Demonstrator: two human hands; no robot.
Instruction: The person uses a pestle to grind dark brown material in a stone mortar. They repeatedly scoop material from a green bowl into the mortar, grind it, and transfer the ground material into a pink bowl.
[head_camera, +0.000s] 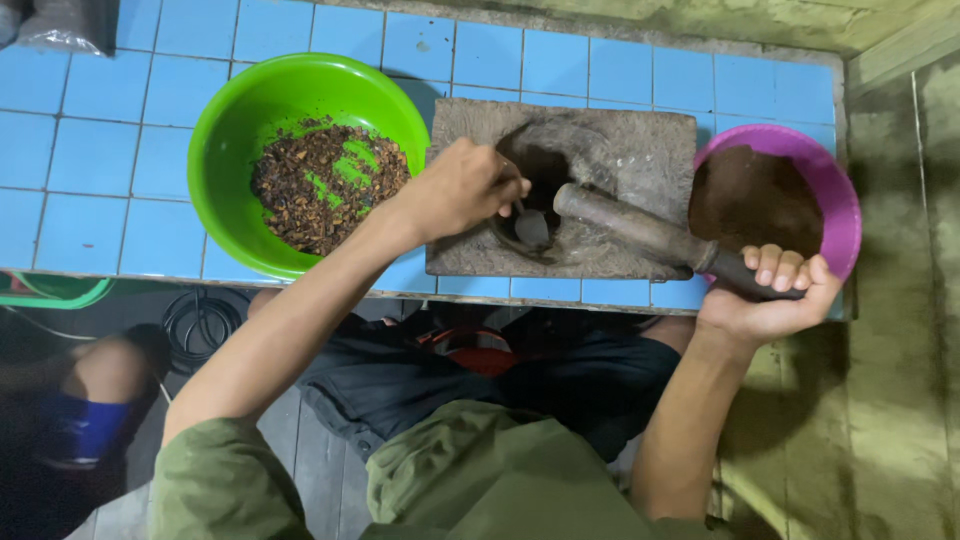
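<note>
Spoon (530, 226) in the left hand (462, 188), bowl end down in the hollow of the stone mortar block (620, 160) on the blue-tiled desk (100, 150). Fingers of that hand closed around the handle, pinching it near the top. Right hand (768, 298) wrapped tight on the dark grip of the long pestle (650, 235), whose head lies tilted across the block, tip just beside the hollow, near the spoon.

Step in hand, as judged: scooping or scraping ground matter out of the hollow while the pestle is held aside. The next move calls for a level lift, clear of the pestle head.

Green bowl (225, 140) of coarse brown bits sits left of the block; pink bowl (835, 190) of fine dark powder sits right.
</note>
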